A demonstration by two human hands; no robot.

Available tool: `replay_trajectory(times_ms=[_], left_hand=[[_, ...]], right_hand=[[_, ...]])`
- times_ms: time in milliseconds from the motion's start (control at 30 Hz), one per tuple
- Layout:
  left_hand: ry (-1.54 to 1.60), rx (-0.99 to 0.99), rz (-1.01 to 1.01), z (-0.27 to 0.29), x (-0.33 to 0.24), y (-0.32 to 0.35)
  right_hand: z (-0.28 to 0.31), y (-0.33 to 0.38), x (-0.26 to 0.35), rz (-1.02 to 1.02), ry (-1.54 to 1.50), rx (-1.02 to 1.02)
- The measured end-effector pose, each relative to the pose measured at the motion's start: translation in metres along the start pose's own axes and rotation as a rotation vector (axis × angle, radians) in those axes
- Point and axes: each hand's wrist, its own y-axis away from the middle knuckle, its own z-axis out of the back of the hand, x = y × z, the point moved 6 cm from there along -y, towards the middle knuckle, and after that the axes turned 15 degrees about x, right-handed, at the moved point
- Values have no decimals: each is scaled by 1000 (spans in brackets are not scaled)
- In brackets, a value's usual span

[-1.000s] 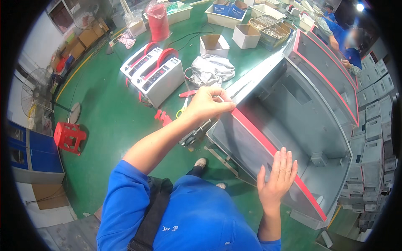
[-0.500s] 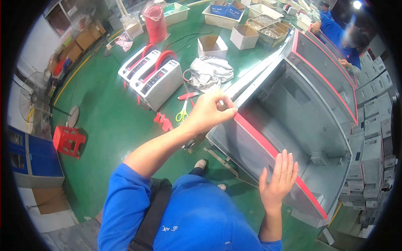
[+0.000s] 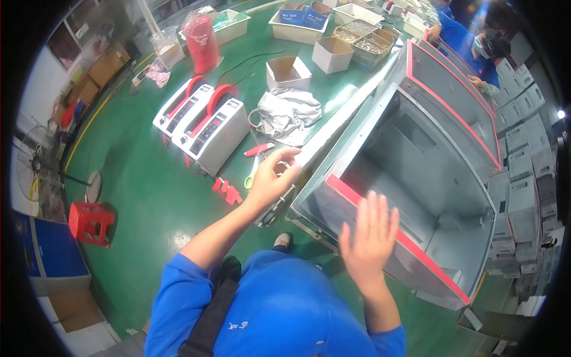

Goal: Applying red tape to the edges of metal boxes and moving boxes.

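Note:
A grey metal cabinet [image 3: 410, 172] lies open side up in front of me on the right. Red tape [image 3: 404, 241] runs along its near edge. My right hand [image 3: 367, 241] is held flat with fingers stretched, over the near panel beside the tape; whether it touches cannot be made out. My left hand [image 3: 272, 181] is off the cabinet, left of its corner, fingers loosely curled with thumb and forefinger apart. I see nothing held in it. Close by that hand are scissors [image 3: 250, 178] with yellow-green handles and a red-handled tool [image 3: 259, 150].
Two white tape dispensers [image 3: 211, 140] with red rolls stand at the left, near red tape scraps [image 3: 226, 191]. Beyond are a grey cloth [image 3: 288, 116], an open carton [image 3: 288, 72] and bins of small parts [image 3: 364, 38]. A co-worker [image 3: 476, 53] works at another red-edged cabinet [image 3: 452, 107].
My left hand has moved left and down, away from the cabinet's taped corner, its thumb and forefinger parting. My right hand has shifted left and up along the near edge.

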Motion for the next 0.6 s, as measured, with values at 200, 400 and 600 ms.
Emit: replay_trajectory(times_ms=[200,400,600], left_hand=[[-536,39,-423,-27,-54,6],[-873,369,-737,-63,-67,-1],[-754,529,-834,-66,-88,-30]], right_hand=[[-18,-45,26,39,-151,-131],[10,14,-19,-48,-92,-226],[41,166,-123,-423,136,-219]])
